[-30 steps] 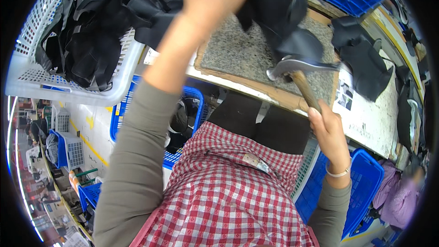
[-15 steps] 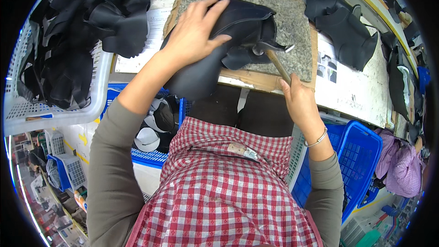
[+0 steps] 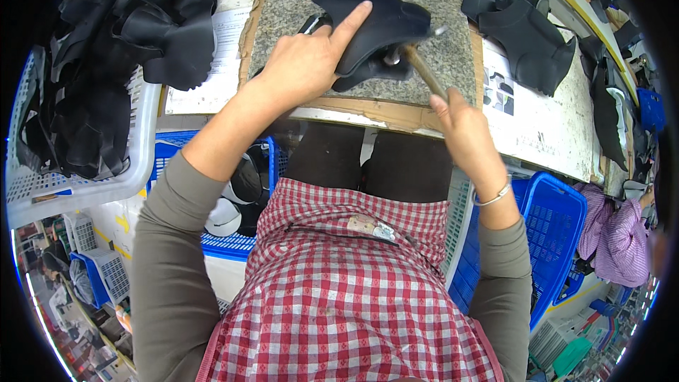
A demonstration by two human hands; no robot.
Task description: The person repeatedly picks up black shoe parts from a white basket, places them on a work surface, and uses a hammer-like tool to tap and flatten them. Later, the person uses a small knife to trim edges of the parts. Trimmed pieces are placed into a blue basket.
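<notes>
A black leather shoe upper (image 3: pixel 385 21) lies partly folded on a grey speckled stone slab (image 3: pixel 453 7). My left hand (image 3: pixel 305 60) is on its left side, index finger stretched over the top and the other fingers curled at the edge; the thumb is hidden. My right hand (image 3: pixel 468 131) is closed around the wooden handle of a hammer (image 3: pixel 426 73). The hammer's head is smeared by motion and partly hidden at the upper's right edge.
A white basket (image 3: pixel 141 134) heaped with black uppers stands at the left. More black uppers (image 3: pixel 527 39) lie right of the slab on the white table (image 3: pixel 544 127). Blue baskets (image 3: pixel 555 240) stand below the table. At far right is a person's checked sleeve (image 3: pixel 622 240).
The upper has been turned and drawn together on the slab, its large flap no longer hanging over the front edge. My left hand moved right and curled; the hammer head shifted slightly left and up.
</notes>
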